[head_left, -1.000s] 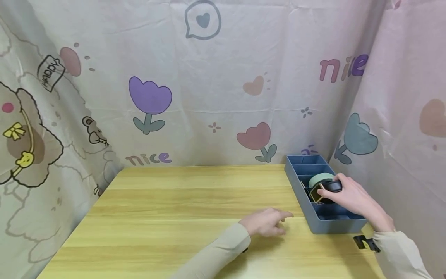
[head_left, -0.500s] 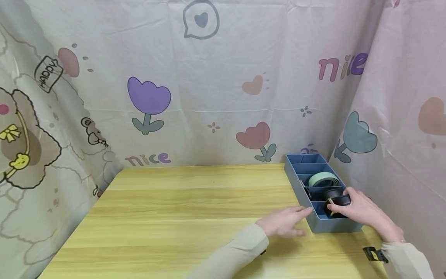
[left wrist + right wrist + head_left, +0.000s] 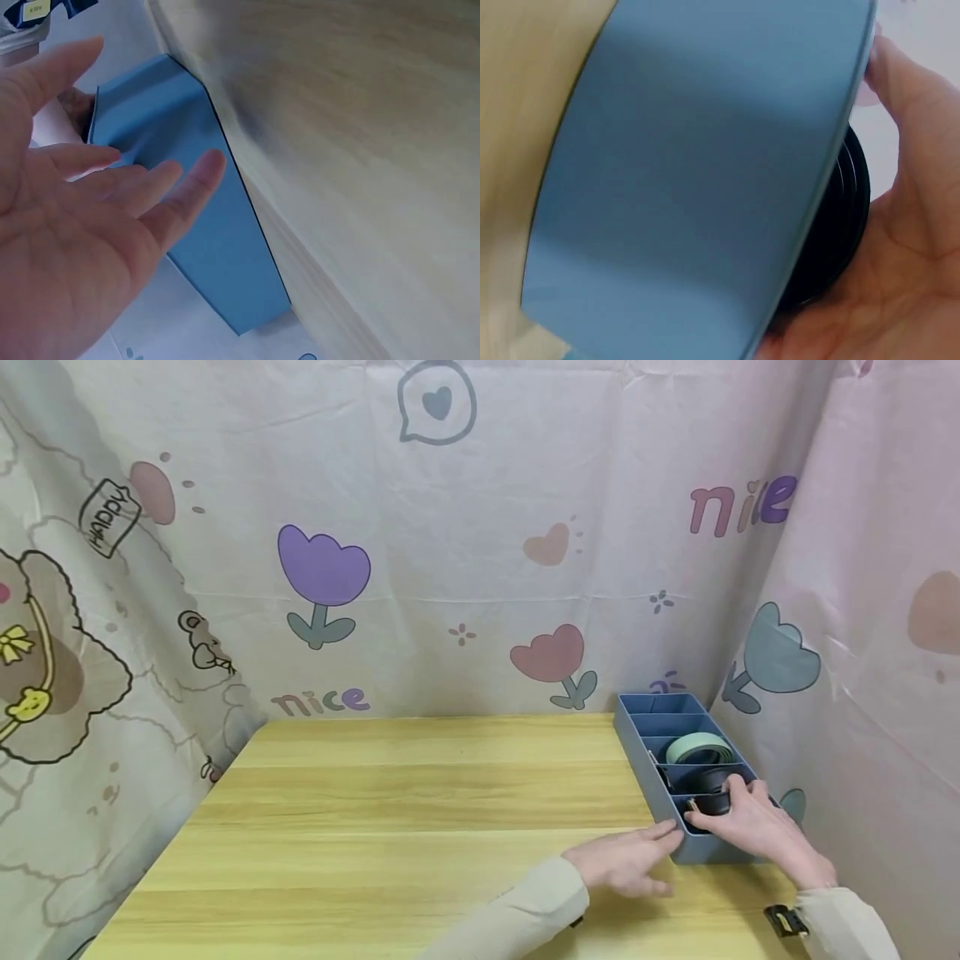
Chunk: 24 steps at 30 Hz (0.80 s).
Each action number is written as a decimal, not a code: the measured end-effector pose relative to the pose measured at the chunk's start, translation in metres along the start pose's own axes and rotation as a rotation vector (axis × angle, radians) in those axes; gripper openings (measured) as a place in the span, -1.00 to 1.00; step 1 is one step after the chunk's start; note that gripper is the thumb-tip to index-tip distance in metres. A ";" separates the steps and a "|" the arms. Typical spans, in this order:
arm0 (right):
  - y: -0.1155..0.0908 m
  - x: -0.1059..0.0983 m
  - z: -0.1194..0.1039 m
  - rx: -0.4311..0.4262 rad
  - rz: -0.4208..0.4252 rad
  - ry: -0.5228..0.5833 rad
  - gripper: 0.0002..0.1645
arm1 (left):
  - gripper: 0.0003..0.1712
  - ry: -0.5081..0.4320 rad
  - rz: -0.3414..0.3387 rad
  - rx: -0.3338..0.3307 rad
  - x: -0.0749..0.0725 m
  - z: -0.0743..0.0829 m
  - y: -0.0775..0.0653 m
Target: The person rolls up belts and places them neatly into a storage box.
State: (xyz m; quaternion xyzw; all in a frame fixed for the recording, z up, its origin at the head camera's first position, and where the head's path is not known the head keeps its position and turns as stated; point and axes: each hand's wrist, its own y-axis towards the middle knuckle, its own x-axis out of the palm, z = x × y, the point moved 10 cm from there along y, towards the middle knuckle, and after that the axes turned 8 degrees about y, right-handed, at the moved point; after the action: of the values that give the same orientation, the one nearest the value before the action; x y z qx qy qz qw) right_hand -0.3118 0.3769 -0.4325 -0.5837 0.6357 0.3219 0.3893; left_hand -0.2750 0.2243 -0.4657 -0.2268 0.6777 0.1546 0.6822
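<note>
A blue-grey divided organizer box (image 3: 697,850) stands at the table's right side. My right hand (image 3: 756,823) grips a coiled black belt (image 3: 714,804) with a gold-coloured buckle, low in the nearest compartment. In the right wrist view, the box's end wall hides part of the belt's black coils (image 3: 855,195). My left hand (image 3: 624,862) has its fingers extended, with the fingertips right at the box's near left corner. From the left wrist view, those fingers overlap the blue side wall. Another coiled black belt (image 3: 708,778) sits one compartment farther back.
Behind the black belts, a pale green coiled belt (image 3: 678,750) occupies a middle compartment. The wooden table (image 3: 420,793) stretches left of the box. Printed curtains (image 3: 435,527) hang along the back and both sides, close to the box's right.
My right hand has carried the black belt toward me, from over the second-nearest compartment down into the nearest one. My left hand has moved right, up to the box's corner.
</note>
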 end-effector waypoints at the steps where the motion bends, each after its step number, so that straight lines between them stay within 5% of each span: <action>1: 0.000 0.003 -0.001 0.003 -0.006 0.004 0.17 | -0.13 0.006 -0.003 0.000 0.001 0.001 0.000; 12: 0.000 0.011 -0.001 0.017 -0.035 0.016 0.11 | -0.17 0.001 0.020 -0.023 0.002 -0.002 -0.002; 24: -0.010 -0.021 0.004 -0.059 0.271 0.039 -0.24 | -0.19 -0.125 0.061 -0.027 0.009 -0.028 -0.018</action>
State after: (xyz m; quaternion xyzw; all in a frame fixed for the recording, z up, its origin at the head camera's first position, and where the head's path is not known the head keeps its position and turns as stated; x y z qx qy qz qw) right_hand -0.3014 0.3895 -0.4157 -0.5096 0.7065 0.3787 0.3127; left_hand -0.2893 0.1938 -0.4727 -0.2052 0.6384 0.1982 0.7149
